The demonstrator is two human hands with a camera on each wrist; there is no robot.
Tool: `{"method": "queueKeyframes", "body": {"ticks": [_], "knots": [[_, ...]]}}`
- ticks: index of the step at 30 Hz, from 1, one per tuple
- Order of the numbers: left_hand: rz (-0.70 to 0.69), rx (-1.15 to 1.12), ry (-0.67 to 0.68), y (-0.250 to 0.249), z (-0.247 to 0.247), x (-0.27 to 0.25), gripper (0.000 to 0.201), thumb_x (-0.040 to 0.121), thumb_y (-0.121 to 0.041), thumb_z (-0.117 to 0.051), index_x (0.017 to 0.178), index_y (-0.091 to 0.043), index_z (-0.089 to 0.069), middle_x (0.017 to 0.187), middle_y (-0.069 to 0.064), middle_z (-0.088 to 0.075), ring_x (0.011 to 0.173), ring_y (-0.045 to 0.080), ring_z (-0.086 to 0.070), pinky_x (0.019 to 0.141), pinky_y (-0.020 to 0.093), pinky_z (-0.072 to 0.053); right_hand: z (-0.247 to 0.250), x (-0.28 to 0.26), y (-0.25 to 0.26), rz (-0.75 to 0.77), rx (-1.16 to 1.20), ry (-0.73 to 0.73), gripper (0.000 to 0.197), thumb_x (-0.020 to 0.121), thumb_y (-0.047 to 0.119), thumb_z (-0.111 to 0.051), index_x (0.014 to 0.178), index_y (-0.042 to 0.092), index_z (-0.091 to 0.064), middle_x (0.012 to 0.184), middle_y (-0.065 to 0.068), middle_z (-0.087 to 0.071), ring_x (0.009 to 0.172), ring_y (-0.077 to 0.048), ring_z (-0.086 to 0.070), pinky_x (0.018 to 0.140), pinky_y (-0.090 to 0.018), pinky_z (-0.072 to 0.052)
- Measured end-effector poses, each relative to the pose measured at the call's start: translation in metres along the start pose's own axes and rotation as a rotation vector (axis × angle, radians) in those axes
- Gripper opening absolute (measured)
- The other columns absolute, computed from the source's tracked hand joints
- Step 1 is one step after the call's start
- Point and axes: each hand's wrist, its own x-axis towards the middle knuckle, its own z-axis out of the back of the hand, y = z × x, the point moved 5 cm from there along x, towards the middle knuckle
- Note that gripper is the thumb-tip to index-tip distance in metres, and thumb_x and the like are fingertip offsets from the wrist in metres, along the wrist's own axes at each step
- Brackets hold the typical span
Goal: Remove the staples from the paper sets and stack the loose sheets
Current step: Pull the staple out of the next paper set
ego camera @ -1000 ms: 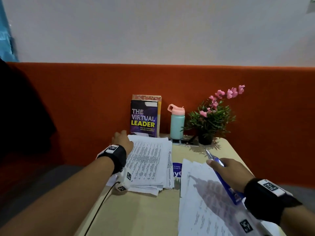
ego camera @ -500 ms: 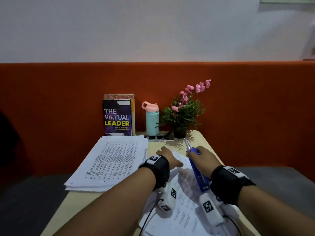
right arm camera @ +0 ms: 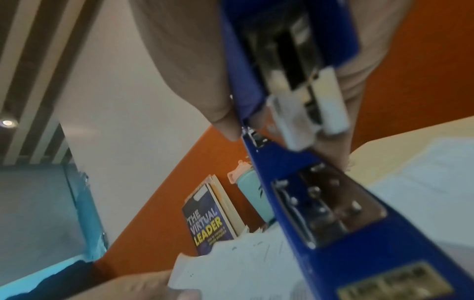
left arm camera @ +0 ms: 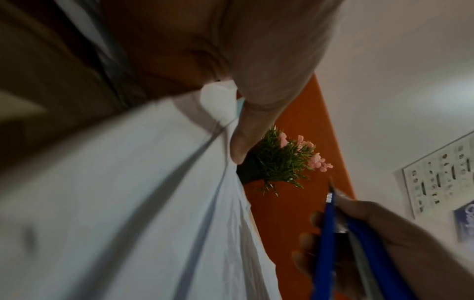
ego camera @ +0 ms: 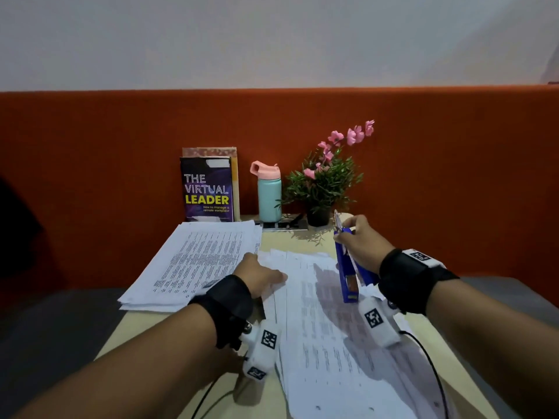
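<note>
Our left hand pinched the top sheet of the stapled pile on the tabletop, lifting its corner, while our right hand gripped the blue stapler (tail-end up), presumably to pry staples.

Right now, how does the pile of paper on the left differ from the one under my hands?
The left paper pile lies fairly squared, untouched. The right paper pile is fanned and messy, with the left hand on its far corner and the right hand holding a blue stapler above it. Both are printed white sheets.
</note>
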Motion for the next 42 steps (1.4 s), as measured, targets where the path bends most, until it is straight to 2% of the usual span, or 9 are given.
{"method": "queueKeyframes", "body": {"ticks": [3, 6, 12, 17, 21, 26, 31, 36, 42], "knots": [[-0.018, 0.432, 0.049, -0.004, 0.009, -0.018, 0.094, 0.079, -0.041, -0.077, 0.146, -0.007, -0.021, 0.129, 0.013, -0.051, 0.108, 0.028, -0.059, 0.080, 0.032, -0.052, -0.022, -0.001, -0.003, 0.017, -0.161, 0.063, 0.028, 0.099, 0.030, -0.052, 0.119, 0.019, -0.036, 0.087, -0.013, -0.062, 0.063, -0.025, -0.055, 0.056, -0.031, -0.041], [-0.210, 0.840, -0.045, -0.033, 0.012, -0.024, 0.078, 0.084, -0.050, -0.067, 0.143, -0.011, -0.034, 0.141, 0.013, -0.036, 0.123, 0.032, -0.049, 0.097, 0.041, -0.047, -0.034, 0.001, -0.003, 0.050, -0.228, 0.042, 0.029, 0.098, 0.031, -0.053, 0.118, 0.021, -0.035, 0.086, -0.011, -0.064, 0.064, -0.026, -0.059, 0.056, -0.031, -0.044], [-0.294, 0.873, 0.112, -0.062, -0.044, 0.005, 0.047, 0.097, -0.031, -0.055, 0.137, -0.007, -0.046, 0.137, 0.015, -0.052, 0.119, 0.031, -0.056, 0.089, 0.036, -0.046, -0.044, -0.002, -0.005, 0.068, -0.215, -0.022, 0.029, 0.097, 0.029, -0.056, 0.117, 0.023, -0.035, 0.085, -0.007, -0.063, 0.071, -0.028, -0.064, 0.066, -0.037, -0.052], [-0.212, 1.019, 0.183, -0.052, -0.067, 0.017, 0.054, 0.093, -0.041, -0.056, 0.134, -0.007, -0.048, 0.133, 0.016, -0.049, 0.123, 0.032, -0.049, 0.095, 0.038, -0.045, -0.037, -0.004, -0.013, 0.075, -0.098, -0.077, 0.024, 0.098, 0.028, -0.054, 0.115, 0.028, -0.037, 0.091, -0.007, -0.065, 0.070, -0.033, -0.069, 0.070, -0.050, -0.059], [-0.203, 0.962, 0.216, -0.046, -0.067, 0.024, 0.039, 0.095, -0.031, -0.056, 0.127, -0.008, -0.056, 0.117, 0.011, -0.062, 0.104, 0.028, -0.061, 0.081, 0.032, -0.050, -0.035, -0.005, -0.017, 0.066, -0.082, -0.088, 0.021, 0.099, 0.031, -0.052, 0.114, 0.032, -0.038, 0.092, -0.009, -0.068, 0.070, -0.031, -0.070, 0.069, -0.050, -0.060], [-0.214, 0.754, 0.203, -0.044, -0.055, 0.025, 0.035, 0.100, -0.024, -0.045, 0.124, -0.002, -0.058, 0.124, 0.016, -0.061, 0.109, 0.030, -0.057, 0.081, 0.032, -0.043, -0.039, -0.013, 0.000, 0.145, -0.127, 0.025, 0.012, 0.099, 0.028, -0.053, 0.108, 0.031, -0.046, 0.090, -0.009, -0.069, 0.072, -0.031, -0.070, 0.071, -0.052, -0.059], [-0.222, 0.574, 0.211, -0.029, -0.048, 0.029, 0.028, 0.094, -0.013, -0.051, 0.117, 0.000, -0.061, 0.121, 0.019, -0.062, 0.113, 0.032, -0.057, 0.078, 0.028, -0.042, -0.042, -0.028, 0.011, 0.219, -0.394, 0.114, 0.014, 0.100, 0.029, -0.052, 0.113, 0.033, -0.046, 0.102, -0.006, -0.065, 0.082, -0.025, -0.064, 0.071, -0.037, -0.056], [-0.240, 0.387, 0.169, -0.021, -0.044, 0.031, 0.027, 0.099, -0.020, -0.049, 0.111, -0.003, -0.066, 0.116, 0.016, -0.065, 0.102, 0.029, -0.057, 0.075, 0.023, -0.035, -0.051, -0.035, -0.001, 0.226, -0.651, 0.215, 0.023, 0.099, 0.027, -0.051, 0.121, 0.031, -0.056, 0.121, -0.002, -0.060, 0.099, -0.022, -0.059, 0.083, -0.030, -0.049], [-0.247, 0.231, 0.193, -0.012, -0.044, 0.037, 0.016, 0.098, -0.020, -0.051, 0.085, -0.015, -0.059, 0.082, 0.002, -0.057, 0.081, 0.019, -0.051, 0.063, 0.022, -0.036, -0.064, -0.037, -0.007, 0.227, -0.819, 0.309, 0.030, 0.097, 0.021, -0.050, 0.122, 0.026, -0.066, 0.126, 0.000, -0.065, 0.112, -0.023, -0.059, 0.097, -0.038, -0.049]]}}
